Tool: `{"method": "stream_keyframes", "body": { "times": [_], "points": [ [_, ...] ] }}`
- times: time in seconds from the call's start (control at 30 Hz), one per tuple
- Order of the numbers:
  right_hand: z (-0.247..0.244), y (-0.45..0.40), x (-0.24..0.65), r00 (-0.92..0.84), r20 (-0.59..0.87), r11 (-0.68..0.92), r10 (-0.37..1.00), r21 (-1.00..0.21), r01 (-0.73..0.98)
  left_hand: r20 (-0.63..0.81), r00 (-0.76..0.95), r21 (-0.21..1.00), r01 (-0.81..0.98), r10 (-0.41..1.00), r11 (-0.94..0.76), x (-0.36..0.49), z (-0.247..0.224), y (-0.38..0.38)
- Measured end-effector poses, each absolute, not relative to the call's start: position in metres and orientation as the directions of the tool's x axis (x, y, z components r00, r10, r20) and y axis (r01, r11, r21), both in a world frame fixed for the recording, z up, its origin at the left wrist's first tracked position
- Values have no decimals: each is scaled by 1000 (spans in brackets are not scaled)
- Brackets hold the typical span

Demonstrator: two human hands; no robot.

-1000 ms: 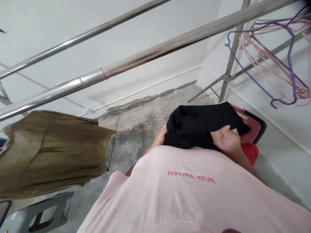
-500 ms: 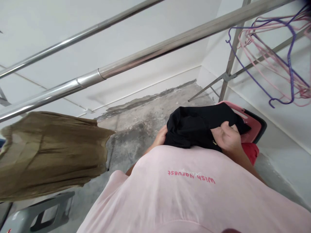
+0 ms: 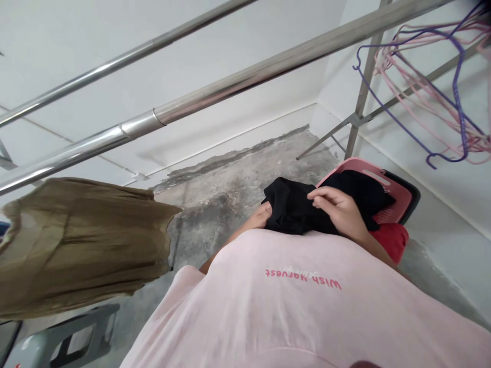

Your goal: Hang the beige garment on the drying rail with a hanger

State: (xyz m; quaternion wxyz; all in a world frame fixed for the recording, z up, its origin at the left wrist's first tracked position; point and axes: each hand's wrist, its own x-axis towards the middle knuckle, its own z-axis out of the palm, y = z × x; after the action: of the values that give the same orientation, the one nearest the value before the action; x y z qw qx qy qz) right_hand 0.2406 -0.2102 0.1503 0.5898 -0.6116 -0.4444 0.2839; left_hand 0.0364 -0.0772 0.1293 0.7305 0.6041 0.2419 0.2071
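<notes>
A crumpled black garment (image 3: 289, 207) is bunched up in front of my shirt. My left hand (image 3: 263, 214) is closed on its left side, the fingers partly hidden under the cloth. At the garment's right edge my right hand (image 3: 339, 209) has thumb and fingers pinched together on the cloth. Just beyond the right hand, dark clothing (image 3: 358, 189) lies in a pink basket (image 3: 402, 197). Red cloth (image 3: 393, 240) shows beside the basket, close to my right forearm.
Two metal rails (image 3: 230, 94) cross above my hands. Purple and pink hangers (image 3: 462, 97) hang at upper right by the rack's frame (image 3: 356, 120). An olive-brown garment (image 3: 95, 240) hangs at left over a grey stool (image 3: 72, 337). The concrete floor (image 3: 215, 214) lies below.
My right hand has moved left, away from the basket, to the garment's right edge. The black garment is drawn in smaller, and dark clothing in the basket shows more.
</notes>
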Motion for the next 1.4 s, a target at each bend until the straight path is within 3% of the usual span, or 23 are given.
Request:
{"method": "stream_keyframes", "body": {
  "times": [0.1, 0.17, 0.4, 0.57, 1.23, 1.4],
  "points": [
    [151, -201, 234, 295, 129, 57, 947, -969, 242, 44, 902, 982, 39, 430, -183, 34, 140, -69],
    [152, -196, 231, 257, 118, 63, 959, -975, 213, 92, 929, 942, 35, 359, -334, 34, 144, -65],
    [145, -197, 226, 205, -85, -33, 975, -969, -243, 146, 964, 889, -30, 221, -456, 37, 141, -62],
    [138, -199, 224, 173, -117, -45, 978, -927, -372, 126, 987, 777, -33, 103, -629, 34, 138, -59],
    [124, -198, 230, 183, -99, -27, 978, -933, -359, 143, 980, 829, -43, 137, -558, 40, 130, -56],
    [136, -199, 231, 192, -75, -22, 979, -964, -264, 149, 978, 835, -44, 148, -549, 43, 129, -55]
  ]
}}
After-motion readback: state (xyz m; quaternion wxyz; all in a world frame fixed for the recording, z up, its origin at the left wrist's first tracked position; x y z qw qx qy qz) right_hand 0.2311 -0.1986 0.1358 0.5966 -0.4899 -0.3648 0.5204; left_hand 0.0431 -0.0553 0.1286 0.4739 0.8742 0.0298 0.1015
